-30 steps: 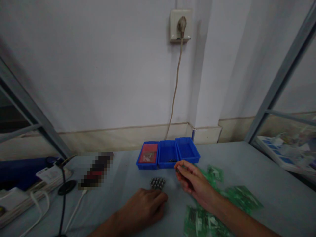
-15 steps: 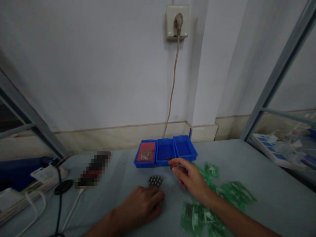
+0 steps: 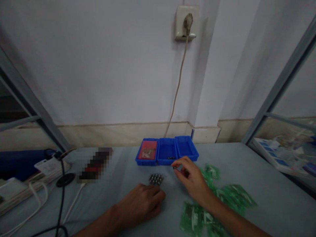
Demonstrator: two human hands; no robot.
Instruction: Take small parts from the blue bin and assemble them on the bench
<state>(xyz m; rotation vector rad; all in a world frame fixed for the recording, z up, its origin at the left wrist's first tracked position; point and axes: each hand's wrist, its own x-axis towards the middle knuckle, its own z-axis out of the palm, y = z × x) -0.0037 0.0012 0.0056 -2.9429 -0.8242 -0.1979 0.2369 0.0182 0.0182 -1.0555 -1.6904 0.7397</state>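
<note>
My right hand [image 3: 191, 179] is raised just in front of the blue trays, thumb and forefinger pinching a small dark metal piece [image 3: 175, 168]. On the table lies a tight cluster of small shiny round-topped metal pieces [image 3: 156, 179]. My left hand [image 3: 145, 200] rests at the near edge of this cluster with its fingers curled; whatever they hold is hidden. Several small dark pieces [image 3: 171, 158] sit in the near part of the middle blue tray [image 3: 167, 146].
The left blue tray [image 3: 139, 161] holds a red card [image 3: 149, 146] and a small clear bag. At its right stands another blue tray [image 3: 186, 146]. Green plastic packets [image 3: 235, 196] lie around my right forearm. A blurred-out object [image 3: 95, 164] and cables [image 3: 61, 197] are at left.
My right hand has drawn back slightly from the middle tray, so the small pieces in it show better. My left hand stays by the cluster. The view has shifted slightly.
</note>
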